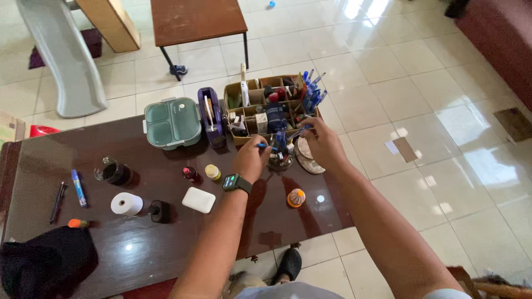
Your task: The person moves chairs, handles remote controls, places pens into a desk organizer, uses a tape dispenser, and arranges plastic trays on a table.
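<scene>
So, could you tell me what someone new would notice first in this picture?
Both hands meet at the far edge of the dark table: the left hand, a green watch on its wrist, holds a blue pen over a small pen cup, and the right hand reaches in beside it. Just behind stands a cardboard organiser crammed with pens, with a green lunch box to its left.

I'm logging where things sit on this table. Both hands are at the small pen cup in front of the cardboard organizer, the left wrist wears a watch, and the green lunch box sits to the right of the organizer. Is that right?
Not quite. In the head view the green lunch box sits to the left of the cardboard organizer, beyond the purple tape dispenser. The rest holds: left hand and right hand are at the pen cup, with a watch on the left wrist.
</scene>
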